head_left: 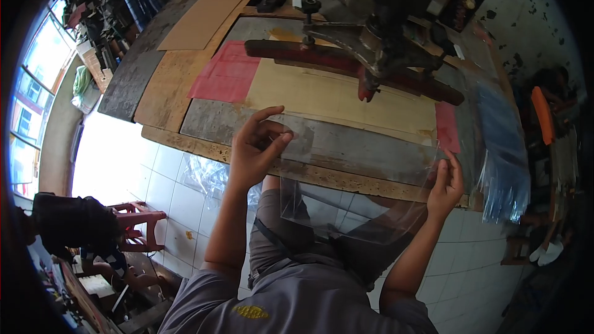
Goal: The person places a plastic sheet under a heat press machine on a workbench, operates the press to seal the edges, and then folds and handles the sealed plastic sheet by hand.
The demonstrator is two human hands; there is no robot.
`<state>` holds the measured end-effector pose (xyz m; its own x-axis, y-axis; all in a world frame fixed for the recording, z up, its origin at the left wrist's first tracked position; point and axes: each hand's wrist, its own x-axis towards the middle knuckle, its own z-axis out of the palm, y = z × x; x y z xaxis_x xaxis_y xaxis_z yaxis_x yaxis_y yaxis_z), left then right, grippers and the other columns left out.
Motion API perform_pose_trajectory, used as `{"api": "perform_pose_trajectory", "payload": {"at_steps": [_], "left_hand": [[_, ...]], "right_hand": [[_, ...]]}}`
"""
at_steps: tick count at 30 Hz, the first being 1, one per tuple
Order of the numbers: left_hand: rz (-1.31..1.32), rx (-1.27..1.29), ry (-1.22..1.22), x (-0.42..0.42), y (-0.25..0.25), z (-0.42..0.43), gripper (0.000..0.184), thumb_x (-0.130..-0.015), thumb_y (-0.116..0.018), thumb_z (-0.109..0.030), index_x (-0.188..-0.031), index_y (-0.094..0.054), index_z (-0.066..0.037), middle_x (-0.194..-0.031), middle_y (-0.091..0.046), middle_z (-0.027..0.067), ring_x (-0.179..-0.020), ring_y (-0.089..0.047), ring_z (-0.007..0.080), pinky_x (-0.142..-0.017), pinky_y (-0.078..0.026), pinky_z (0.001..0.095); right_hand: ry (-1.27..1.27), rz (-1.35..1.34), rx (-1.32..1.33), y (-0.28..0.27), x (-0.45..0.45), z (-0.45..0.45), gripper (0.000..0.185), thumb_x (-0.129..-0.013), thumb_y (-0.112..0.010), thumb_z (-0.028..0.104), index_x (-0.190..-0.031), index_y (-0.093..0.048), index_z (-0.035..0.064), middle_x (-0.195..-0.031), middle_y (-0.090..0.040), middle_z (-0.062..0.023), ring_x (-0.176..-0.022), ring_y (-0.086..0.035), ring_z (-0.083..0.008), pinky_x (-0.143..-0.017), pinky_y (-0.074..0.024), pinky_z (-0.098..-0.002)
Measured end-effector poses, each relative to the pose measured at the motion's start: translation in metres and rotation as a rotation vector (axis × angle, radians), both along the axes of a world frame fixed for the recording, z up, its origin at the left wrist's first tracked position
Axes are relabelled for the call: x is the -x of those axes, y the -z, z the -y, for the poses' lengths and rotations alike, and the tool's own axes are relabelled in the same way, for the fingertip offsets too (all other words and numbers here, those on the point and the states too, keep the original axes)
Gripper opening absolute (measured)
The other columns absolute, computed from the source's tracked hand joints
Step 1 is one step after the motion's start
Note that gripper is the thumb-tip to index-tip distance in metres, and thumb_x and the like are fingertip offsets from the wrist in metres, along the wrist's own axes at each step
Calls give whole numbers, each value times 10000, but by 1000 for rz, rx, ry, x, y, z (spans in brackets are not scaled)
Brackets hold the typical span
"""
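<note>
I can count one left hand [257,148] and one right hand [447,187], one transparent plastic sheet [352,195], two pink patches [226,74] [448,127], one pale yellow strip [328,100], one long dark-red bar [297,53].

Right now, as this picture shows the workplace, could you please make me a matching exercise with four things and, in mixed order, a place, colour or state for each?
1. Clear plastic sheet
2. Bluish plastic stack
3. Stool
4. Cardboard sheet

A. Dark red
B. Lying flat on the left part of the table
C. Held between left hand and right hand
D. At the table's right side

Pairs: 1-C, 2-D, 3-A, 4-B
</note>
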<state>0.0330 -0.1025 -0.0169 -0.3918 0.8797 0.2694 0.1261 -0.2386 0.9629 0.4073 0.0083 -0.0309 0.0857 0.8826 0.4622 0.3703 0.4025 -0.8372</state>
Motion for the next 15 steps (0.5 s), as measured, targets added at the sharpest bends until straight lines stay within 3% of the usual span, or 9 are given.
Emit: {"api": "perform_pose_trajectory", "payload": {"at_steps": [3,6,9,12,15], "left_hand": [[28,-10,20,1,3,0,494,-926,-756,-37,-1368,-544,24,-948,-747,56,-868,-688,78,-759,-519,219],[54,25,31,3,2,2,516,-922,-752,-25,-1383,-524,28,-965,-740,77,-948,-715,134,-878,-545,274],[77,23,40,3,1,2,511,-918,-756,-25,-1372,-527,26,-969,-743,84,-964,-723,147,-892,-552,287],[60,-23,51,3,1,2,467,-928,-750,-33,-1344,-547,26,-976,-758,84,-900,-714,104,-775,-536,230],[40,-28,42,3,1,2,450,-926,-752,-33,-1329,-563,33,-975,-759,87,-927,-723,120,-802,-550,245]], "right_hand": [[1,33,16,1,0,-2,268,-1040,-603,143,-1261,-692,22,-911,-677,-39,-776,-609,-84,-639,-494,-245],[8,52,24,0,1,-2,264,-1038,-608,146,-1256,-693,22,-900,-672,-37,-773,-607,-86,-648,-491,-251],[19,63,30,-2,3,-2,261,-1037,-614,149,-1251,-694,24,-890,-665,-31,-772,-605,-86,-653,-489,-255],[26,78,35,-3,4,-2,260,-1036,-617,149,-1250,-694,25,-884,-658,-24,-775,-603,-83,-653,-489,-253],[28,87,20,-2,5,-4,258,-1034,-619,148,-1248,-696,26,-886,-655,-17,-777,-601,-77,-648,-486,-246]]}}
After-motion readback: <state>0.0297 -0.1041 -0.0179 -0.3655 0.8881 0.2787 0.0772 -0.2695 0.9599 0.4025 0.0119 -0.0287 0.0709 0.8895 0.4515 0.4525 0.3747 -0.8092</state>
